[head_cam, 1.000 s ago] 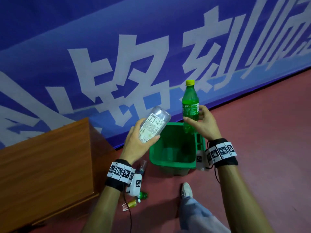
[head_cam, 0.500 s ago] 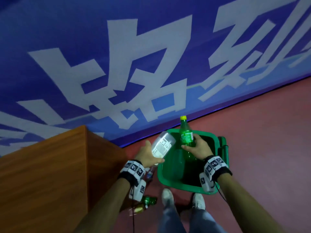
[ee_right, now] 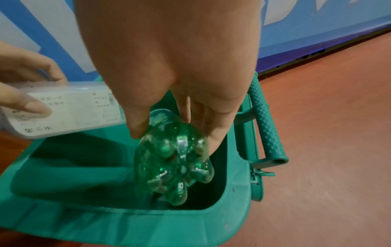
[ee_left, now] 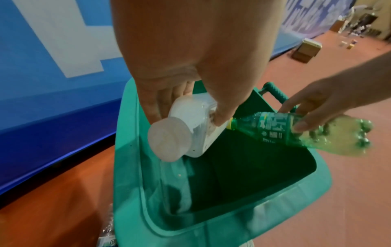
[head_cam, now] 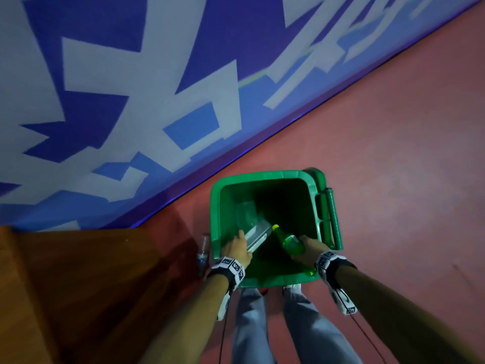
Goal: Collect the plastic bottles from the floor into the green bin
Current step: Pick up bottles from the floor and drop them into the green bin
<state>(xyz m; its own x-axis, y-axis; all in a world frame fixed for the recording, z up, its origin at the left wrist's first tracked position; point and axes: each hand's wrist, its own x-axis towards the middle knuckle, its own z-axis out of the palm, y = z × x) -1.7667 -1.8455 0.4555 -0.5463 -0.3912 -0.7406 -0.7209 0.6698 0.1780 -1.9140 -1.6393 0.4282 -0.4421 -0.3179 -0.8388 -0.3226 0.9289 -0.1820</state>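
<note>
The green bin (head_cam: 262, 176) stands open on the red floor below me. My left hand (head_cam: 237, 248) grips a clear bottle with a white label (head_cam: 258, 236), tilted over the bin's left side; its wide white end (ee_left: 169, 140) faces the wrist camera. My right hand (head_cam: 307, 245) holds a green bottle (head_cam: 290, 241) slanted over the opening, yellow cap (ee_left: 231, 124) down toward the clear bottle and lobed base (ee_right: 175, 167) toward the wrist. Both bottles hang inside the bin's rim (ee_right: 63, 225), their near ends almost touching. The bin's inside is dark.
A wooden cabinet (head_cam: 78, 285) stands close on the left. Another clear bottle (head_cam: 203, 252) stands on the floor between it and the bin. A blue banner wall (head_cam: 131, 101) runs behind. The bin's handle (ee_right: 266, 127) is on its right. My legs (head_cam: 262, 324) are just behind the bin.
Both hands have come down from above the bin into its mouth. The green bottle went from upright to cap-down. My head has moved over the bin.
</note>
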